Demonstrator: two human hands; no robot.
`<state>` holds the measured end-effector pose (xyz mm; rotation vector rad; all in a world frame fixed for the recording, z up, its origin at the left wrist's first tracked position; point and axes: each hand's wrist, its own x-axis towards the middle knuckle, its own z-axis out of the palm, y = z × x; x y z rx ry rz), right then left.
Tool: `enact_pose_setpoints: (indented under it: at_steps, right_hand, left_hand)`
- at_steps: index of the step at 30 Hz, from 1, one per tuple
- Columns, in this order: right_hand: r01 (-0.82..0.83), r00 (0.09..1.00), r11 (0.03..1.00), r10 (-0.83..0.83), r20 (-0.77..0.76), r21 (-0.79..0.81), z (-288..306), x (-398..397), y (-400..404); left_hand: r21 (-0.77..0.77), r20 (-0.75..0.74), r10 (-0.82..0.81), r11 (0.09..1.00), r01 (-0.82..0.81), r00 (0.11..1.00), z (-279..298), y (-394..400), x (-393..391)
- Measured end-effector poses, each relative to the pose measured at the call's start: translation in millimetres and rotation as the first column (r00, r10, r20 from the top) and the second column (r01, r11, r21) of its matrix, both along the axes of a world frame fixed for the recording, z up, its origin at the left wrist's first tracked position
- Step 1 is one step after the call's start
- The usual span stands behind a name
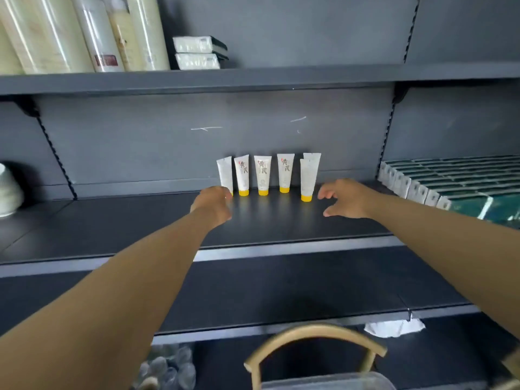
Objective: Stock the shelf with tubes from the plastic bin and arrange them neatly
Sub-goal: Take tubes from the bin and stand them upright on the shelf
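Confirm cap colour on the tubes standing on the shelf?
Yellow-orange caps on white tubes, standing cap-down; clearest in the head view.

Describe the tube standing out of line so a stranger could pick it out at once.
Find the dark middle shelf, where white tubes with yellow caps stand against the back panel. Go to the row's right end, beside the right hand. The front tube stands forward of the row, directly before another tube, its face plain rather than lettered.

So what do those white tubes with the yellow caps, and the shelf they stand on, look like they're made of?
The tubes look like soft plastic, matte white, with flat crimped top ends; their yellow caps seem harder, glossy plastic. The shelf looks like dark painted metal, smooth enough to mirror the tubes faintly, though that is only a guess.
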<state>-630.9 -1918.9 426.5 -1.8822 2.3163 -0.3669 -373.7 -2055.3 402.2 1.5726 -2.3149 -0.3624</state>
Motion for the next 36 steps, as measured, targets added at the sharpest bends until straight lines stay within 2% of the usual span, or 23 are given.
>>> enact_pose_setpoints:
  at_steps: [7,11,15,20,22,28,33,36]
  right_hand:
    - [-0.009,1.000,0.974,0.009,0.002,0.228,-116,35,93]
    - [-0.020,0.999,0.928,0.028,-0.018,0.373,-192,35,132]
    - [-0.021,1.000,0.879,0.021,0.006,0.476,-273,25,155]
    - [-0.037,0.999,0.817,0.030,0.021,0.575,-367,8,164]
    - [-0.033,0.999,0.806,0.035,0.009,0.591,-394,0,163]
    - [-0.061,0.994,0.765,-0.009,0.106,0.641,-474,-28,144]
    - [-0.116,0.986,0.743,0.004,0.169,0.660,-525,-32,131]
    - [-0.173,0.981,0.717,0.067,0.180,0.676,-549,-27,124]
  left_hand:
    - [0.260,0.021,-0.046,0.965,0.039,0.999,-149,103,36]
    - [0.350,0.098,-0.108,0.934,0.068,0.989,-245,152,45]
    - [0.423,0.164,-0.206,0.898,0.120,0.965,-329,196,35]
    - [0.511,0.129,-0.263,0.844,0.164,0.956,-414,224,-1]
    - [0.532,0.105,-0.263,0.830,0.169,0.959,-435,229,-16]
    - [0.554,0.070,-0.273,0.810,0.190,0.959,-498,233,-68]
    - [0.547,0.175,-0.361,0.809,0.214,0.916,-533,225,-94]
    - [0.584,0.241,-0.389,0.790,0.187,0.889,-551,222,-101]
